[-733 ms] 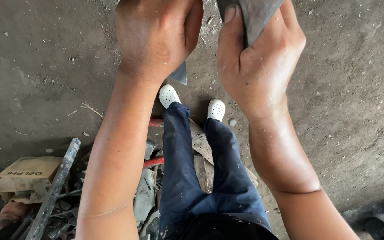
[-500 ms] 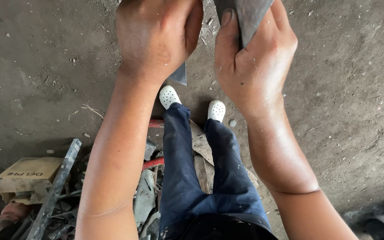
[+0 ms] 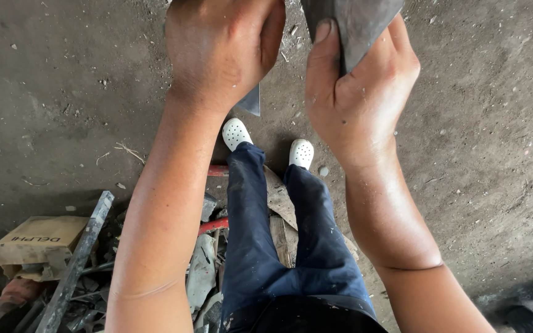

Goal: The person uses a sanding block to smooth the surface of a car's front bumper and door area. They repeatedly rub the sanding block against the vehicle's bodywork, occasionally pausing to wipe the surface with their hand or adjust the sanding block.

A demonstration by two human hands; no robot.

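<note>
Both hands are raised close to the camera over a bare, dusty concrete floor (image 3: pixel 476 160) strewn with grit and small chips. The right hand (image 3: pixel 362 92) grips a dark grey metal piece (image 3: pixel 356 24) that runs out of the top of the view; the thumb presses flat along its near face and the other fingers wrap behind it, so the hand is closed on it. The left hand (image 3: pixel 220 52) is curled shut just left of that metal piece, its fingers folded under and hidden; a grey pointed tip (image 3: pixel 251 102) pokes out below its heel, but whether this belongs to the same piece cannot be told. Well below the metal piece stand the person's dark blue trouser legs (image 3: pixel 260 240) and white perforated clogs (image 3: pixel 237 132). To the lower left of it lies a scrap pile: a flattened cardboard box (image 3: pixel 38 237), a dark metal bar (image 3: pixel 78 259), bent grey sheet offcuts (image 3: pixel 202 271) and a red rod (image 3: pixel 214 225).
</note>
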